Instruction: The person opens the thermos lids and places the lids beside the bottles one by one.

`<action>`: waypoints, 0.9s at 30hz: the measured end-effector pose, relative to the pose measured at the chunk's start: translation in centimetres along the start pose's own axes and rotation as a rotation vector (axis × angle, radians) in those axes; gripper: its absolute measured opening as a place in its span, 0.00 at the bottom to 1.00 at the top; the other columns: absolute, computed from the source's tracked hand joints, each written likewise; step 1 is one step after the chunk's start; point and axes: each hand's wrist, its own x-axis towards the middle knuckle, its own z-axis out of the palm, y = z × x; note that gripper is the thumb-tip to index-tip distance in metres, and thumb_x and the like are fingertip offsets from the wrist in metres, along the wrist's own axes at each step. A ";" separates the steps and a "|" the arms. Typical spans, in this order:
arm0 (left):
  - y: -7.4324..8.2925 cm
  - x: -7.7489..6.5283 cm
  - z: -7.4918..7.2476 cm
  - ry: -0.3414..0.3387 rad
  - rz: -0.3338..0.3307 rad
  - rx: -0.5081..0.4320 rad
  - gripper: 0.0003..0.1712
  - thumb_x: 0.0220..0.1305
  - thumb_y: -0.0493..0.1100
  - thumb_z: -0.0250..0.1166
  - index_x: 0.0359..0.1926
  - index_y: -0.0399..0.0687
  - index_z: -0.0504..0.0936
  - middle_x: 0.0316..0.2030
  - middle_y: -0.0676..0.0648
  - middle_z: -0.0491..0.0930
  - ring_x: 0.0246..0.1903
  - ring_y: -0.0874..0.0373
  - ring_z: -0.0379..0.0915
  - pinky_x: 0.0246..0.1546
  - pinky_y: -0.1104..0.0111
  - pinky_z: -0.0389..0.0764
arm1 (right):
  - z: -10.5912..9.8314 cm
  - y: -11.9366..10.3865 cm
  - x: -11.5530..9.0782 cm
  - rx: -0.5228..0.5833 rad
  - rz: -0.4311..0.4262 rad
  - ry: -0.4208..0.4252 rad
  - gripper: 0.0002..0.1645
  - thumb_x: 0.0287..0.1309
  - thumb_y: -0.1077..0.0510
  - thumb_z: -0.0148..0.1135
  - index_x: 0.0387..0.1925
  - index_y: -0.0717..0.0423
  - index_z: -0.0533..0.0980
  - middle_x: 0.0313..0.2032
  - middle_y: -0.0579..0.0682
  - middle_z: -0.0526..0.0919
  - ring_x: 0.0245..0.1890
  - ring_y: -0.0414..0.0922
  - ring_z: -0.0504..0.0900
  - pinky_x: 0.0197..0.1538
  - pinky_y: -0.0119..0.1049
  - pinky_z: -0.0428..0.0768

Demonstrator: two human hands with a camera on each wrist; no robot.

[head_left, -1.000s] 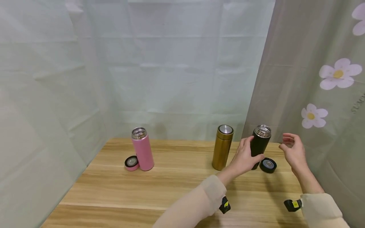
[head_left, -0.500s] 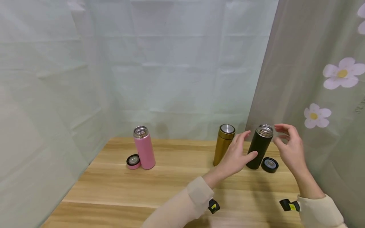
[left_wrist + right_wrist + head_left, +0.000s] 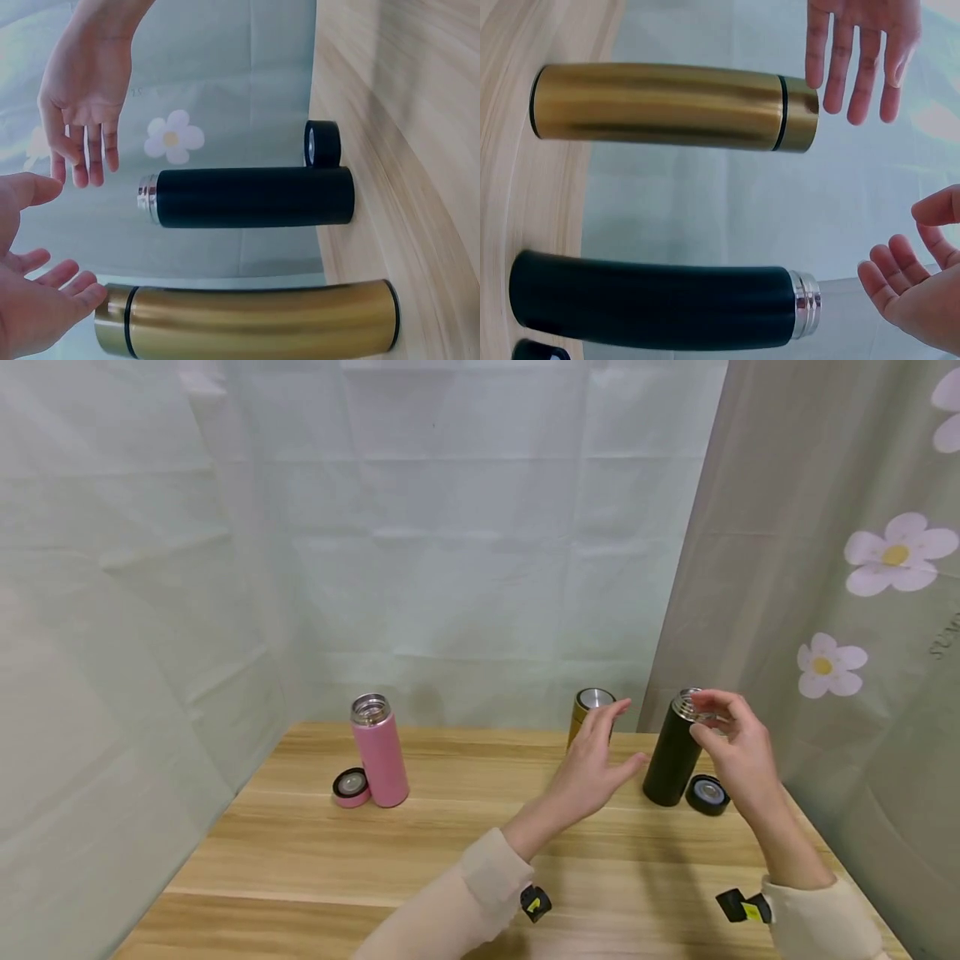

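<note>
A black thermos (image 3: 671, 756) stands upright without its cap, its steel neck bare. Beside its base lies its black lid (image 3: 708, 795), underside up. To the left of it a gold thermos (image 3: 262, 321) stands capped, partly covered by the left hand in the head view. My left hand (image 3: 588, 772) hovers in front of the gold thermos, fingers extended and thumb apart, with nothing held. My right hand (image 3: 738, 747) is near the mouth of the black thermos with loosely bent fingers. In the right wrist view a gap shows between those fingertips (image 3: 870, 274) and the steel neck.
Farther left on the wooden table (image 3: 300, 877) stands a pink thermos (image 3: 380, 760), uncapped. Its pink lid (image 3: 350, 787) lies against its base. Pale cloth (image 3: 465, 568) hangs behind the table, and a flowered curtain (image 3: 825, 735) closes off the right side.
My left hand has let go of the black thermos and moved left toward the gold one. My right hand has moved left to the black thermos's mouth.
</note>
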 end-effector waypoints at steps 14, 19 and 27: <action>-1.2 -1.0 -2.6 0.045 -0.025 -0.043 0.39 0.74 0.45 0.66 0.79 0.52 0.59 0.69 0.42 0.67 0.56 0.42 0.76 0.53 0.59 0.81 | 1.7 -0.3 -0.5 0.137 0.059 -0.133 0.24 0.70 0.73 0.56 0.65 0.63 0.69 0.55 0.41 0.75 0.56 0.34 0.75 0.57 0.20 0.72; -1.7 -1.3 -3.4 0.065 -0.045 -0.019 0.39 0.74 0.43 0.66 0.79 0.51 0.60 0.70 0.43 0.66 0.65 0.44 0.71 0.62 0.51 0.76 | 2.3 -0.2 -0.9 0.129 0.124 -0.218 0.28 0.75 0.66 0.56 0.72 0.66 0.63 0.62 0.52 0.70 0.60 0.33 0.71 0.58 0.18 0.70; -2.5 -1.8 -4.7 0.100 -0.077 -0.006 0.39 0.72 0.41 0.67 0.79 0.54 0.61 0.72 0.44 0.64 0.71 0.45 0.65 0.68 0.46 0.70 | 3.4 0.3 -0.8 0.151 0.200 -0.280 0.36 0.78 0.58 0.57 0.77 0.65 0.55 0.72 0.64 0.63 0.75 0.59 0.60 0.73 0.31 0.63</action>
